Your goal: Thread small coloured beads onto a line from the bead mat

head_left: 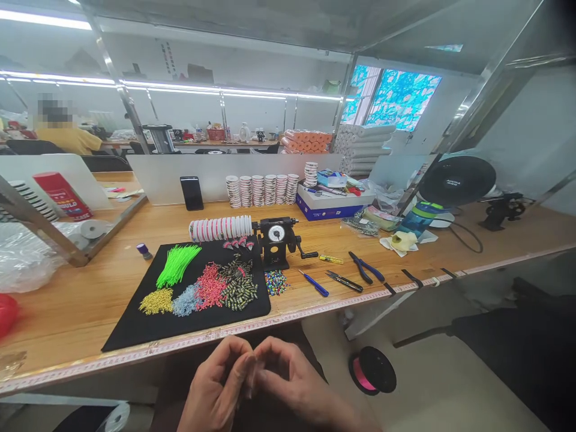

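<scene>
My left hand (pixel 220 384) and my right hand (pixel 290 375) meet fingertip to fingertip below the table's front edge. Both have thumb and fingers pinched together; whatever lies between them is too small to make out. Beyond them, a black mat (pixel 180 324) carries green strips (pixel 177 265), yellow pieces (pixel 156 302), pale blue pieces (pixel 185 300), red pieces (pixel 211 287) and dark green-gold pieces (pixel 241 292). A black hand-cranked winder (pixel 275 240) holds a row of white spools (pixel 220 228) behind the mat. Mixed beads (pixel 276 282) lie at the mat's right edge.
Right of the winder are a blue screwdriver (pixel 314 283), tweezers (pixel 344 281), pliers (pixel 365 267) and a yellow tool (pixel 331 259). A phone (pixel 191 193), spool stacks (pixel 258 192) and a box (pixel 333 204) stand behind. A person (pixel 67 138) sits far left.
</scene>
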`<act>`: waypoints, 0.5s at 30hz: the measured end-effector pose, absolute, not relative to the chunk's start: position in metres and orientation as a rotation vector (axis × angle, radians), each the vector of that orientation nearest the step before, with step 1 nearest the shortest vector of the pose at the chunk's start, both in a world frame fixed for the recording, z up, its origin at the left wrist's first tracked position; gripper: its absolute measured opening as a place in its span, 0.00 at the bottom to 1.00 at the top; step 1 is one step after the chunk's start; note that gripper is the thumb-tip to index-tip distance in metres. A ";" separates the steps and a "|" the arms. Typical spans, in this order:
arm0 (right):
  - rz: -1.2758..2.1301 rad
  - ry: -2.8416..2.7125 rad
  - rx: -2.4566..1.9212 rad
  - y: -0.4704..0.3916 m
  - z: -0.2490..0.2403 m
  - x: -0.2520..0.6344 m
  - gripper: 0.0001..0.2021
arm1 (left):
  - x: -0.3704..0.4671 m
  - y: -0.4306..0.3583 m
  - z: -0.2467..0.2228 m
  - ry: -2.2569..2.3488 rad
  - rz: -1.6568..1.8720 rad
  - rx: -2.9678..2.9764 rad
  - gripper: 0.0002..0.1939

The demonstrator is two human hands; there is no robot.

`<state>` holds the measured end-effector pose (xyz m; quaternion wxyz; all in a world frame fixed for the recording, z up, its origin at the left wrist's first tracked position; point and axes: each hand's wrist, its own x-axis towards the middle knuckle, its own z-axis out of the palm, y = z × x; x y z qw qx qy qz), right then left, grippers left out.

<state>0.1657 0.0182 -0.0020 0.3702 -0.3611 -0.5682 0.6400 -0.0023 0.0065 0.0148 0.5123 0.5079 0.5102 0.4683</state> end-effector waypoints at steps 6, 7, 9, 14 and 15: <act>1.569 -1.445 -1.096 0.023 -0.019 0.163 0.09 | -0.051 0.019 0.012 1.408 1.087 1.573 0.16; 1.450 -1.534 -1.155 0.022 -0.021 0.164 0.07 | -0.059 0.021 0.007 1.469 1.072 1.704 0.13; 1.172 -1.721 -1.269 0.020 -0.022 0.164 0.06 | -0.070 0.024 -0.004 1.536 1.079 2.017 0.08; 0.976 -1.913 -1.266 0.013 -0.018 0.161 0.06 | -0.052 0.021 -0.014 1.198 1.094 2.600 0.10; 0.985 -1.916 -1.247 0.012 -0.016 0.161 0.06 | -0.046 0.020 -0.013 1.163 1.084 2.647 0.10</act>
